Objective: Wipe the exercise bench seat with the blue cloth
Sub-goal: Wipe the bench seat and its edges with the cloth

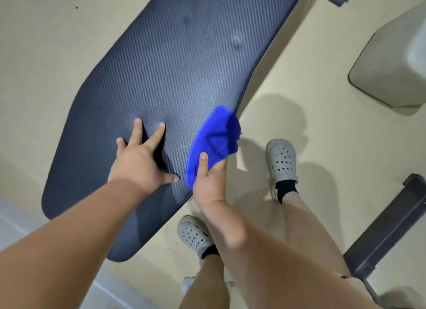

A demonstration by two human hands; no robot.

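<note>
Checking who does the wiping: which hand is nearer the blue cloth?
Right. The right hand grips the blue cloth at the bench seat's right edge; the left hand rests flat on the seat, beside the cloth, not touching it.

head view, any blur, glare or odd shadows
Head view: wide-angle bending curves the bench edges; the cloth in the right hand is slightly soft; doubled shadows fall on the floor beside the shoes; no strong glare.
</note>
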